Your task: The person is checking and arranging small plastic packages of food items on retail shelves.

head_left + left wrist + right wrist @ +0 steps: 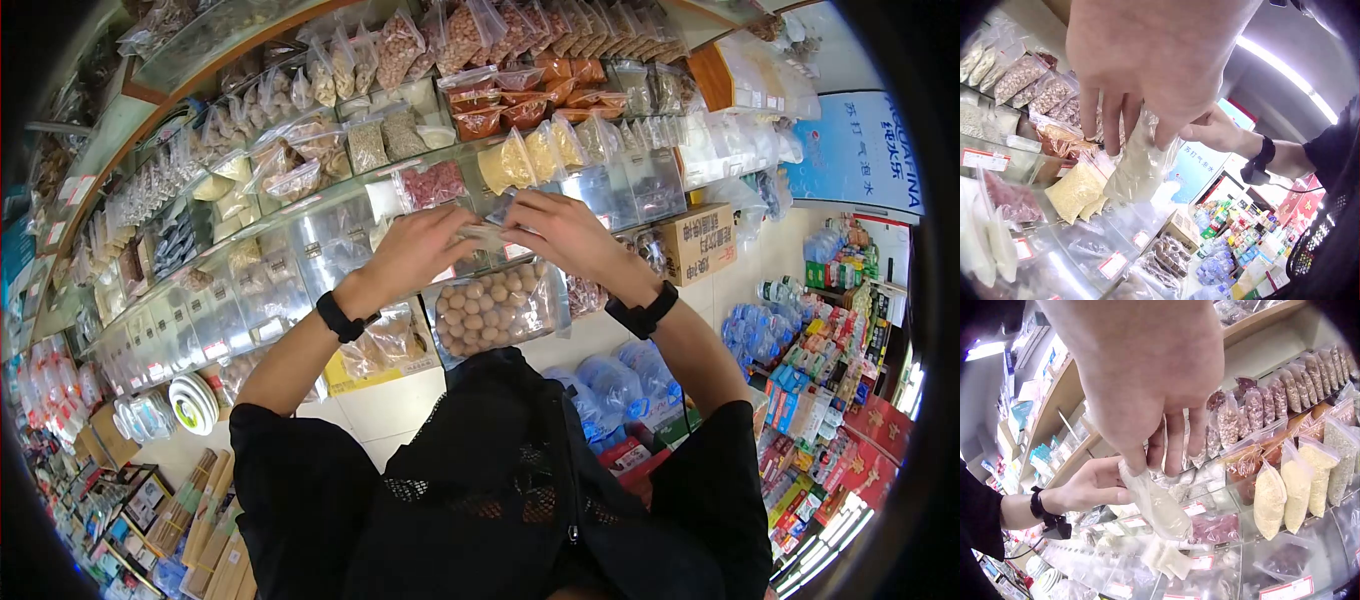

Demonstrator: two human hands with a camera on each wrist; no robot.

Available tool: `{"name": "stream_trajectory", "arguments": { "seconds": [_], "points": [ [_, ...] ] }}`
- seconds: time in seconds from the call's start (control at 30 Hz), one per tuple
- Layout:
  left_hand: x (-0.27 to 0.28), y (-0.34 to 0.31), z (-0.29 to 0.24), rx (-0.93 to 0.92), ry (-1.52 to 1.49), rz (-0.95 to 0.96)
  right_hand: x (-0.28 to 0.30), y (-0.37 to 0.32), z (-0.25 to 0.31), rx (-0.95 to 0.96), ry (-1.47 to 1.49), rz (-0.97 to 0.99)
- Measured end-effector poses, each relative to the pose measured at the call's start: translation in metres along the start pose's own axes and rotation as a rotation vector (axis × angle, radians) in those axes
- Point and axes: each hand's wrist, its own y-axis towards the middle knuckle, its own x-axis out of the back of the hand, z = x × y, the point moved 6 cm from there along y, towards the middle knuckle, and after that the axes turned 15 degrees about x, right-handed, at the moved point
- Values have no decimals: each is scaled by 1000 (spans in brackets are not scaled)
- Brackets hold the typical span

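In front of the shelves, my left hand (425, 245) and right hand (565, 235) meet at a small clear plastic bag with pale, whitish contents (1163, 509). Both hands pinch its upper edge between thumb and fingers, one at each side. From there the bag (1141, 169) hangs down, tilted, as the left wrist view shows. Below and behind it in the right wrist view are bags of yellow grain (1297, 487), a bag of dark pink pieces (1215, 529) and small white packets (1167, 559).
Shelf compartments with glass dividers hold many bagged dry goods, among them orange-red bags (475, 100). A bag of round brown items (485, 310) lies closer to my body. A cardboard box (700, 243) and bottled water (615, 385) stand to the right, stacked plates (193, 404) to the left.
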Motion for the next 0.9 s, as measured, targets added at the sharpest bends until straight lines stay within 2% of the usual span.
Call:
{"name": "stream_trajectory", "arguments": {
  "seconds": [0.13,0.2,0.27,0.3,0.33,0.4,0.43,0.5,0.53,0.6,0.63,0.7,0.73,0.8,0.9],
  "points": [
    [5,16,22,14,-47,-14,-9,16,-17,-48,43,27],
    [12,24,29,40,-49,-16,-6,19,-29,-232,137,-102],
    [24,33,50,227,12,-50,-10,20,-43,-248,114,-136],
    [32,37,56,198,-45,-125,-12,20,-51,-263,92,-173],
    [35,39,63,201,-49,-121,-16,21,-58,-267,95,-169],
    [52,38,81,305,-56,-256,-25,34,-68,-207,-75,-123],
    [54,36,88,320,-58,-252,-34,41,-79,-205,-62,-114],
    [70,26,99,327,-52,-408,-57,71,-93,28,-220,-44],
    [75,22,99,331,-42,-415,-67,86,-105,39,-217,-51],
    [86,0,99,390,-115,-496,-88,114,-114,205,-388,-73],
    [90,-9,100,441,-109,-489,-97,126,-127,210,-380,-72],
    [95,-31,100,464,-146,-530,-111,144,-141,221,-547,-8],
    [99,-42,102,470,-180,-573,-113,147,-142,229,-540,-5],
    [101,-60,109,508,-172,-576,-127,150,-164,-13,-415,324],
    [104,-74,116,549,-148,-612,-134,144,-177,-8,-453,292]
  ]
}}
